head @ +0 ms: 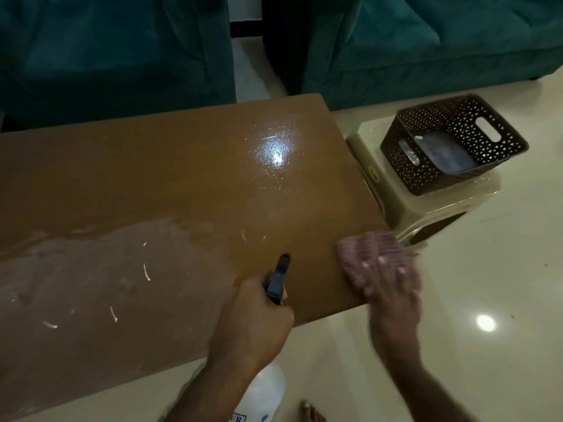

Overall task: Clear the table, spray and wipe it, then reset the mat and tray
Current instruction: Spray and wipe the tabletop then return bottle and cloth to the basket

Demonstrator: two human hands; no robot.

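The brown table [152,178] shows wet patches and spray droplets that glint under a light. My left hand [256,318] grips a spray bottle [265,394] with a black trigger head [277,278] and a white body, its nozzle pointing over the tabletop. My right hand [390,296] lies flat with spread fingers on a pink cloth [365,251] at the table's near right corner. The hand and cloth are blurred.
A dark perforated basket [451,141] holding something grey stands on a pale plastic stool [426,202] right of the table. Teal sofas [106,56] line the far side. The glossy tiled floor [487,284] spreads to the right. A bare foot [310,412] shows at the bottom.
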